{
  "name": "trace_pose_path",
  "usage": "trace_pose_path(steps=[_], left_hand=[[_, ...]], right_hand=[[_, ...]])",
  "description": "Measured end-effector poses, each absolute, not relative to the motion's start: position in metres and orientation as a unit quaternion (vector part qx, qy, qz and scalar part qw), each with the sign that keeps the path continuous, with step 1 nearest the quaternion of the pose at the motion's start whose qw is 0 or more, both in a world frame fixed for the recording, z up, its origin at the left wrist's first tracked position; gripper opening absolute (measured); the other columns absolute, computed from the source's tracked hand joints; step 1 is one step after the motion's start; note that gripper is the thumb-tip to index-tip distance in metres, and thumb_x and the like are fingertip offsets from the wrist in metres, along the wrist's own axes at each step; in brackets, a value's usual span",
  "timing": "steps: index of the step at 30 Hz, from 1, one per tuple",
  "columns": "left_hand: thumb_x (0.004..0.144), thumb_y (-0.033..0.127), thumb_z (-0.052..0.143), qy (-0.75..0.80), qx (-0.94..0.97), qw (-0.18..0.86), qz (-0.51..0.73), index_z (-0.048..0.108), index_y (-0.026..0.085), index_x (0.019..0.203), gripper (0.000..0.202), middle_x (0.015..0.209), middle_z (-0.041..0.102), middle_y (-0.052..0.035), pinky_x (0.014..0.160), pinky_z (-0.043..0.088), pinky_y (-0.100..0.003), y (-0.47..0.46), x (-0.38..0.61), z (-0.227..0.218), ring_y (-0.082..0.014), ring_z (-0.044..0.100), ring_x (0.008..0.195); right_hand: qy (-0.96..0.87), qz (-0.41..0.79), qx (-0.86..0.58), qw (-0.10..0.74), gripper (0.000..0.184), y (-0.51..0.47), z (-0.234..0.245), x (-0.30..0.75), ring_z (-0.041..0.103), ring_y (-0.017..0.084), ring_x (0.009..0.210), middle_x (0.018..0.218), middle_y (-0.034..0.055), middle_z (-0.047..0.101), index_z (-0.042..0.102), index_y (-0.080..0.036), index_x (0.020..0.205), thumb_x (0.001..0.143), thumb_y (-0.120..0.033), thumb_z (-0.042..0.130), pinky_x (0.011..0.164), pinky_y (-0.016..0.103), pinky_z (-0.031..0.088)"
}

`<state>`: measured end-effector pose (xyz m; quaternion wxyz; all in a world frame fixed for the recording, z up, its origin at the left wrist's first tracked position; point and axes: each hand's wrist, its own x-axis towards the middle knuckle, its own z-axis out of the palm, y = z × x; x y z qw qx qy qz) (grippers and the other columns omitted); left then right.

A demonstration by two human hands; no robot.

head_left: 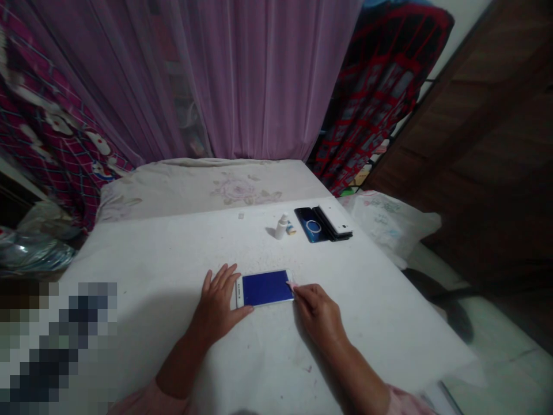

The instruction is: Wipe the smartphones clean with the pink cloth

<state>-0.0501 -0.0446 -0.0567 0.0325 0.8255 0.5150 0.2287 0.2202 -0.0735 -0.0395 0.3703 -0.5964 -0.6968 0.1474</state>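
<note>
I have the left grip (218, 305) clasped around the left end of the white phone (265, 288), flat on the surface (142, 276); the right grip (317, 314) touches the phone's right edge, and I cannot tell whether it is clenched.

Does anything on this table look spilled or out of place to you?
Yes: fine specks are scattered over the white tabletop, between the small white bottle and the phone. A small reddish mark lies nearer the front. They look like spilled grit and a stain, though they are too small to identify.
</note>
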Motion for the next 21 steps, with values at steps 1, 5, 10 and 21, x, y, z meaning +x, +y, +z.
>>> trace_pose_path(steps=[1, 5, 10, 21], left_hand=[[0.08, 0.048, 0.068, 0.511, 0.829, 0.034, 0.226, 0.052, 0.017, 0.129, 0.06, 0.142, 0.054, -0.0196, 0.111, 0.027, -0.065, -0.044, -0.051, -0.057, -0.0384, 0.045, 0.135], [0.082, 0.047, 0.066, 0.494, 0.842, 0.039, 0.215, 0.049, 0.015, 0.133, 0.062, 0.142, 0.053, -0.0202, 0.111, 0.027, -0.066, -0.043, -0.052, -0.057, -0.0378, 0.045, 0.135], [0.082, 0.047, 0.065, 0.494, 0.841, 0.036, 0.219, 0.05, 0.017, 0.135, 0.062, 0.141, 0.055, -0.0189, 0.111, 0.027, -0.064, -0.042, -0.052, -0.058, -0.0372, 0.046, 0.135], [0.082, 0.05, 0.064, 0.513, 0.828, 0.029, 0.226, 0.053, 0.016, 0.13, 0.06, 0.14, 0.055, -0.0195, 0.112, 0.027, -0.064, -0.045, -0.049, -0.058, -0.0383, 0.046, 0.134]], right_hand=[[-0.696, 0.154, -0.595, 0.37, 0.028, -0.079, -0.039, 0.222, 0.069, 0.017, 0.075, 0.086, 0.0058, 0.07, 0.075, -0.024, 0.104, 0.093, -0.028, 0.049, 0.063, 0.025, 0.055], [-0.7, 0.166, -0.594, 0.362, 0.027, -0.074, -0.039, 0.222, 0.07, 0.016, 0.078, 0.089, 0.0057, 0.071, 0.075, -0.024, 0.103, 0.092, -0.026, 0.051, 0.067, 0.025, 0.056], [-0.693, 0.144, -0.614, 0.349, 0.025, -0.024, -0.035, 0.212, 0.068, 0.017, 0.076, 0.083, 0.0058, 0.071, 0.077, -0.023, 0.094, 0.088, -0.021, 0.053, 0.069, 0.026, 0.053], [-0.692, 0.154, -0.601, 0.369, 0.028, -0.077, -0.04, 0.221, 0.068, 0.016, 0.074, 0.085, 0.0056, 0.071, 0.076, -0.024, 0.101, 0.091, -0.026, 0.05, 0.063, 0.024, 0.053]])
